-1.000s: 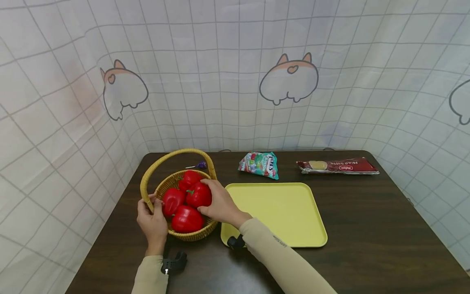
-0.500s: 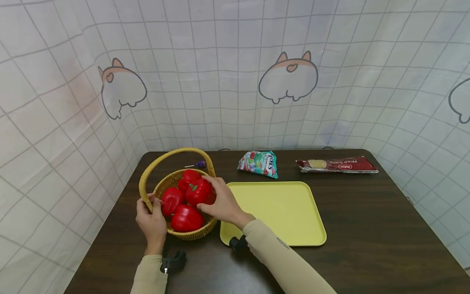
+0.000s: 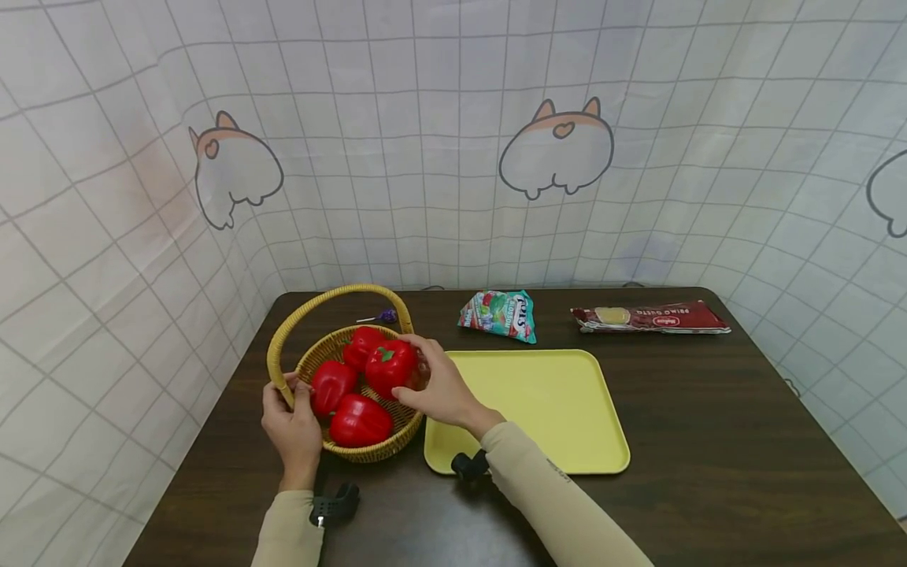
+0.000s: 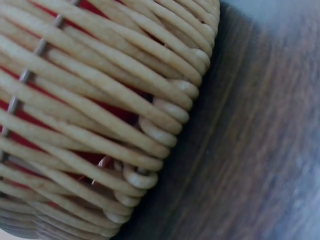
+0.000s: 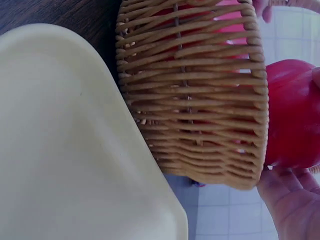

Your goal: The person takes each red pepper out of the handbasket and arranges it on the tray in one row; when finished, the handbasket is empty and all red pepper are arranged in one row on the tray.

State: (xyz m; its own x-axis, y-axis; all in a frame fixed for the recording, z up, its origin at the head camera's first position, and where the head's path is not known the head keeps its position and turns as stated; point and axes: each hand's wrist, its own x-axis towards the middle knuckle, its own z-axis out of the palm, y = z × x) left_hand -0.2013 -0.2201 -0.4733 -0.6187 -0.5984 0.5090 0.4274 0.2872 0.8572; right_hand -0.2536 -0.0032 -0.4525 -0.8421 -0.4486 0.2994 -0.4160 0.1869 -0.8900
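Observation:
A yellow wicker basket (image 3: 368,454) with a tall arched handle stands at the left of the table, with several red bell peppers in it. My left hand (image 3: 294,433) grips the basket's left rim by the foot of the handle. In the left wrist view only the woven wall (image 4: 100,90) and dark wood show; the hand is out of sight there. My right hand (image 3: 448,391) holds one red bell pepper (image 3: 390,368), stem up, at the basket's right side. From the right wrist, that bell pepper (image 5: 292,117) appears raised above the basket rim, fingers and thumb around it.
A yellow tray (image 3: 538,409) lies right beside the basket, partly under my right forearm. Behind it are a teal candy bag (image 3: 499,316) and a long dark-red snack packet (image 3: 652,318). A purple lollipop (image 3: 387,316) lies behind the basket. A patterned curtain (image 3: 439,197) encloses the table.
My right hand has lifted the bell pepper slightly and shifted it right, toward the basket's right rim. My left hand has stayed on the basket.

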